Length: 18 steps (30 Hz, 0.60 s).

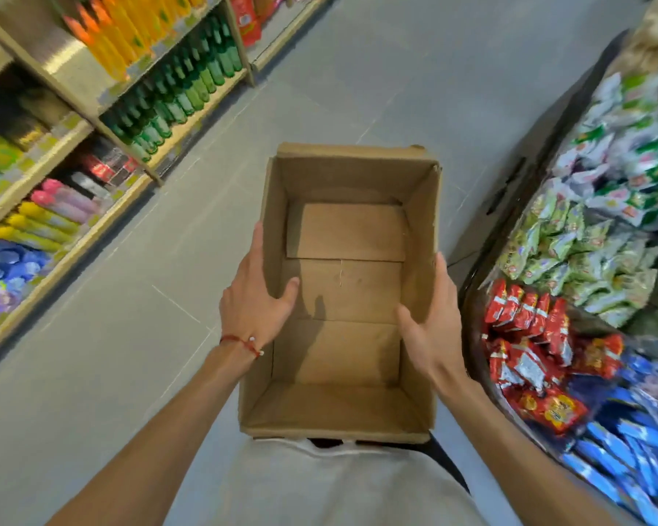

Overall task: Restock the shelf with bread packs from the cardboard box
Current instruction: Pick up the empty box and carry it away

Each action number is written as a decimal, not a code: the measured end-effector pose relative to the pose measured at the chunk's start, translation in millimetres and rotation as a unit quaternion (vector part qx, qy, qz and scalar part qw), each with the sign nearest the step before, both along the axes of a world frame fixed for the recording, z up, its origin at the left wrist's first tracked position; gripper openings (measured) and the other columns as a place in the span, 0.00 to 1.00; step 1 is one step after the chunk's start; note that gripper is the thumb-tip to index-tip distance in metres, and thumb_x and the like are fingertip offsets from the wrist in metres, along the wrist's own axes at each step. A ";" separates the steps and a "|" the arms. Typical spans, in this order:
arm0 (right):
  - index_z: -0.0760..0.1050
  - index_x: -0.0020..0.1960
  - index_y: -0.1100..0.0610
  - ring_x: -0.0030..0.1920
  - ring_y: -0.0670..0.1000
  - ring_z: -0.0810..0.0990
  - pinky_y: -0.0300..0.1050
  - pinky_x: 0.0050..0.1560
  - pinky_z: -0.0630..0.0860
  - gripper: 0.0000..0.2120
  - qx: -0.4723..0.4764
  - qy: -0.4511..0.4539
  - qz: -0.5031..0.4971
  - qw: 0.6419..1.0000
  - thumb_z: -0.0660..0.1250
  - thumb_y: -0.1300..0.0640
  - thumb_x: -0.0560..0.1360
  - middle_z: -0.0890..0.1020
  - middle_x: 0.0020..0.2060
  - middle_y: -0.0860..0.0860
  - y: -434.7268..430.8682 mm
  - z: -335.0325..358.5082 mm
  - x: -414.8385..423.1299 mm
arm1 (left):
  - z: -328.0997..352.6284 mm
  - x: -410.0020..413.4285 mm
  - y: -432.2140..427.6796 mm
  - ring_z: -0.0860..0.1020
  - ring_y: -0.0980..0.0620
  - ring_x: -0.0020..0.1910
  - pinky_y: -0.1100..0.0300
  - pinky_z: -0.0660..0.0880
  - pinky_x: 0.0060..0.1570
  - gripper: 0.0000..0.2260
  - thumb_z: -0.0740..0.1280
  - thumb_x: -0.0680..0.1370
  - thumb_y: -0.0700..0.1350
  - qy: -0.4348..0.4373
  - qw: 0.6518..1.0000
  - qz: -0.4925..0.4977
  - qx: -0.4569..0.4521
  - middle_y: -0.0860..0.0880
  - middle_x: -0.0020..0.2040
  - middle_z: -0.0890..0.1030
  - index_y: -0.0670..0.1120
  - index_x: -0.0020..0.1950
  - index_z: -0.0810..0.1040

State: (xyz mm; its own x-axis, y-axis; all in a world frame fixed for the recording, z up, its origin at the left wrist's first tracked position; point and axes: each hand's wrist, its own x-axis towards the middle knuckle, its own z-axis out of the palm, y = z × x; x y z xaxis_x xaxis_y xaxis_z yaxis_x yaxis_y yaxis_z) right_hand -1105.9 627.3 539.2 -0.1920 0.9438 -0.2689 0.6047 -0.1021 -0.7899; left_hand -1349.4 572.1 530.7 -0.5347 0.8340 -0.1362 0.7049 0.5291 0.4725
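Cardboard box: plain brown, open at the top, its flaps not visible; the inside shows only bare cardboard, with bottom flaps meeting in seams across the floor. No bread packs lie in it.
Box position: held in the air above the grey tiled floor, its near end close against the person's pale shirt, its far end pointing down the aisle.
Left hand: clasps the left wall of the box about midway along; the thumb is hooked over the rim and lies inside against the wall, the fingers spread flat along the outside. A red string bracelet sits on the wrist.
Right hand: grips the right wall of the box opposite the left hand; thumb inside, fingers pressed on the outer face, loosely curled around the wall rather than clenched.
Left of the box: store shelving with rows of orange, green, yellow and pink bottles, well apart from the box.
Right of the box: a display shelf heaped with packets, green and white ones further along, red ones nearest the right hand, blue ones closest to the person. The picture is blurred there, so the labels cannot be read.
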 end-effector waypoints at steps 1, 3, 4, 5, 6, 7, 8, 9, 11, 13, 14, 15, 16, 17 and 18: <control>0.44 0.85 0.48 0.73 0.37 0.54 0.43 0.75 0.53 0.45 0.003 -0.003 -0.021 1.000 0.69 0.57 0.78 0.56 0.83 0.48 6.5 0.8 -5.8 | 1.6 -7.9 16.4 0.78 0.43 0.61 0.47 0.78 0.56 0.44 0.67 0.73 0.60 0.002 1.000 -0.024 0.001 0.48 0.72 0.71 0.61 0.78 0.37; 0.44 0.85 0.48 0.73 0.38 0.54 0.44 0.75 0.54 0.46 0.011 -0.011 -0.053 0.998 0.70 0.57 0.78 0.56 0.82 0.49 21.2 -1.1 -15.1 | 3.9 -20.7 49.5 0.79 0.43 0.60 0.49 0.79 0.55 0.45 0.67 0.73 0.60 0.006 0.998 -0.067 -0.001 0.49 0.72 0.71 0.61 0.78 0.37; 0.44 0.85 0.48 0.73 0.38 0.55 0.44 0.75 0.55 0.46 0.012 -0.011 -0.071 0.997 0.70 0.57 0.78 0.57 0.82 0.50 29.5 -3.0 -17.4 | 4.4 -24.8 65.7 0.79 0.43 0.59 0.49 0.79 0.55 0.45 0.67 0.73 0.60 0.005 0.996 -0.087 -0.001 0.49 0.72 0.70 0.61 0.78 0.37; 0.44 0.85 0.48 0.73 0.39 0.55 0.44 0.75 0.55 0.46 0.013 -0.006 -0.089 0.996 0.70 0.57 0.78 0.57 0.82 0.50 37.7 -5.3 -18.7 | 4.6 -27.3 81.3 0.79 0.43 0.59 0.48 0.79 0.55 0.45 0.67 0.73 0.60 0.003 0.995 -0.104 -0.002 0.49 0.72 0.70 0.61 0.77 0.37; 0.44 0.85 0.48 0.74 0.39 0.55 0.43 0.74 0.55 0.46 0.011 -0.001 -0.104 0.994 0.70 0.57 0.77 0.57 0.82 0.50 46.0 -7.2 -20.1 | 4.7 -29.0 96.8 0.79 0.43 0.59 0.47 0.78 0.55 0.45 0.67 0.73 0.60 0.000 0.993 -0.118 -0.003 0.50 0.73 0.70 0.62 0.77 0.37; 0.43 0.85 0.48 0.74 0.40 0.56 0.43 0.74 0.55 0.46 0.010 0.001 -0.119 0.993 0.70 0.57 0.77 0.57 0.82 0.50 55.0 -9.2 -21.0 | 3.9 -30.1 113.1 0.79 0.43 0.59 0.46 0.78 0.56 0.45 0.67 0.73 0.60 -0.002 0.991 -0.130 -0.004 0.51 0.73 0.69 0.62 0.77 0.37; 0.43 0.85 0.48 0.76 0.42 0.57 0.43 0.74 0.55 0.47 0.008 0.002 -0.133 0.991 0.70 0.56 0.77 0.57 0.82 0.50 64.7 -11.7 -21.0 | 2.3 -30.1 130.1 0.78 0.43 0.60 0.46 0.77 0.57 0.45 0.67 0.73 0.60 -0.005 0.990 -0.142 -0.006 0.52 0.74 0.68 0.62 0.77 0.37; 0.43 0.85 0.47 0.78 0.45 0.58 0.44 0.74 0.56 0.47 0.005 0.004 -0.147 0.989 0.70 0.56 0.77 0.57 0.82 0.50 75.4 -14.7 -20.8 | 0.3 -28.5 147.5 0.78 0.43 0.61 0.45 0.77 0.57 0.45 0.68 0.73 0.59 -0.005 0.988 -0.154 -0.008 0.53 0.75 0.67 0.62 0.77 0.38; 0.42 0.84 0.47 0.80 0.52 0.59 0.46 0.75 0.57 0.47 -0.007 0.005 -0.171 0.985 0.70 0.55 0.77 0.56 0.82 0.50 99.4 -22.4 -17.8 | -4.6 -21.9 183.3 0.78 0.43 0.62 0.45 0.76 0.58 0.44 0.68 0.73 0.59 0.005 0.984 -0.178 -0.014 0.53 0.74 0.67 0.62 0.78 0.40; 0.42 0.84 0.48 0.80 0.55 0.59 0.47 0.74 0.57 0.48 -0.019 0.005 -0.189 0.982 0.71 0.54 0.77 0.56 0.82 0.52 129.3 -33.1 -11.8 | -13.1 -14.2 221.9 0.78 0.42 0.61 0.45 0.76 0.58 0.43 0.67 0.73 0.59 0.017 0.980 -0.196 -0.018 0.52 0.74 0.69 0.62 0.78 0.40; 0.41 0.84 0.48 0.80 0.55 0.59 0.46 0.74 0.56 0.48 -0.024 0.007 -0.193 0.981 0.71 0.55 0.77 0.55 0.82 0.52 145.2 -39.5 -8.1 | -18.3 -10.1 241.3 0.78 0.42 0.62 0.45 0.76 0.57 0.43 0.67 0.73 0.59 0.018 0.979 -0.202 -0.020 0.53 0.74 0.68 0.62 0.78 0.41; 0.41 0.84 0.49 0.80 0.55 0.59 0.46 0.74 0.56 0.48 -0.028 0.009 -0.196 0.980 0.71 0.55 0.77 0.55 0.82 0.52 162.2 -46.0 -4.1 | -24.1 -5.9 261.5 0.78 0.43 0.62 0.45 0.77 0.57 0.43 0.67 0.73 0.59 0.017 0.978 -0.207 -0.025 0.53 0.74 0.67 0.62 0.78 0.41; 0.41 0.84 0.48 0.80 0.55 0.58 0.46 0.75 0.56 0.48 -0.036 0.011 -0.198 0.979 0.71 0.55 0.77 0.54 0.82 0.52 179.2 -52.2 0.1 | -30.0 -1.9 281.4 0.78 0.43 0.61 0.45 0.77 0.57 0.43 0.67 0.73 0.59 0.016 0.977 -0.210 -0.031 0.54 0.75 0.67 0.63 0.77 0.40; 0.41 0.84 0.48 0.80 0.54 0.58 0.47 0.76 0.56 0.48 -0.046 0.013 -0.200 0.979 0.71 0.55 0.77 0.54 0.82 0.51 196.2 -58.2 4.4 | -35.5 2.3 300.9 0.79 0.43 0.60 0.45 0.77 0.57 0.43 0.68 0.73 0.59 0.016 0.977 -0.211 -0.037 0.54 0.75 0.66 0.63 0.77 0.40; 0.40 0.84 0.47 0.80 0.55 0.58 0.48 0.76 0.56 0.48 -0.055 0.013 -0.202 0.978 0.71 0.54 0.77 0.54 0.82 0.51 212.8 -64.4 9.2 | -40.8 6.3 319.6 0.79 0.43 0.59 0.45 0.77 0.56 0.44 0.68 0.73 0.59 0.016 0.976 -0.212 -0.043 0.54 0.75 0.66 0.64 0.77 0.39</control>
